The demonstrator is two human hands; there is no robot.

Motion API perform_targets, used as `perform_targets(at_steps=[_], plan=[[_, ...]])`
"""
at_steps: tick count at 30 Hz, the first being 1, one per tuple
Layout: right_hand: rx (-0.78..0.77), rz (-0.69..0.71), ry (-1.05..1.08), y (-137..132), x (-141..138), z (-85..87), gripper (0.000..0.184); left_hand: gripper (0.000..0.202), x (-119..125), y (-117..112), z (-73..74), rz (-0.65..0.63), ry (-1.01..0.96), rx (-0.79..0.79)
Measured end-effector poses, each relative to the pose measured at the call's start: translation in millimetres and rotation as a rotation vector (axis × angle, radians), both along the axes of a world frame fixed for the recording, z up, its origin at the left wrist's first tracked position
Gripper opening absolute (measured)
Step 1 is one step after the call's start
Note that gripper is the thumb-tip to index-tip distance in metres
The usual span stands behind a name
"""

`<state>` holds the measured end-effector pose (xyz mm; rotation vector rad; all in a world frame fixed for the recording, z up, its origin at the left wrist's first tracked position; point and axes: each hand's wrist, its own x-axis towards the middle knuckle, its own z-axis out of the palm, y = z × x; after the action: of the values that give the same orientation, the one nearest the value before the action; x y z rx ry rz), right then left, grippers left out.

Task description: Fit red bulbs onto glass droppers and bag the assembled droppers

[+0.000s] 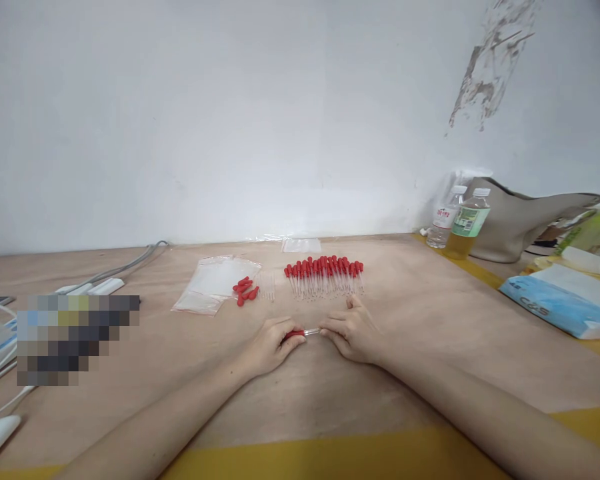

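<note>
Between the thumb and fingers of my left hand [277, 345] is a red rubber bulb [294, 333]. My right hand [353, 331] pinches a clear glass dropper tube [312, 331] whose near end meets the bulb; how deep it sits inside is hidden. Beyond my right hand lies a row of droppers [325, 272], red bulbs pointing to the wall and thin tips toward me. To their left are several loose red bulbs [245, 289] and a few bare glass tubes [267, 287]. Clear zip bags [210, 283] lie partly under the loose bulbs.
Another clear bag [301, 245] lies by the wall. At right stand a water bottle [443, 220] and a green-labelled bottle [467, 227], before a grey-brown container [500, 227]. A blue tissue pack [555, 300] is nearer. Cables [125, 267] and a blurred-out object [70, 340] occupy the left.
</note>
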<state>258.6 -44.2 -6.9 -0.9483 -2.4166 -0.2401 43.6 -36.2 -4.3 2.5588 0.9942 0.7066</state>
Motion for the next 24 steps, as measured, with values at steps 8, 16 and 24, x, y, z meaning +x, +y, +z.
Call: perform_targets(at_steps=[8,16,24], plan=[[-0.031,-0.024,-0.008,-1,-13,-3.3,0.023,0.022,1,-2,2.6,-0.014,-0.006,0.065],[-0.196,-0.018,-0.017,-3,-17,3.4,0.027,0.020,1,-1,2.1,-0.032,-0.007,0.081],[-0.311,-0.092,0.072,-2,-3,16.1,0.023,0.028,-14,15,2.3,0.074,-0.090,0.112]])
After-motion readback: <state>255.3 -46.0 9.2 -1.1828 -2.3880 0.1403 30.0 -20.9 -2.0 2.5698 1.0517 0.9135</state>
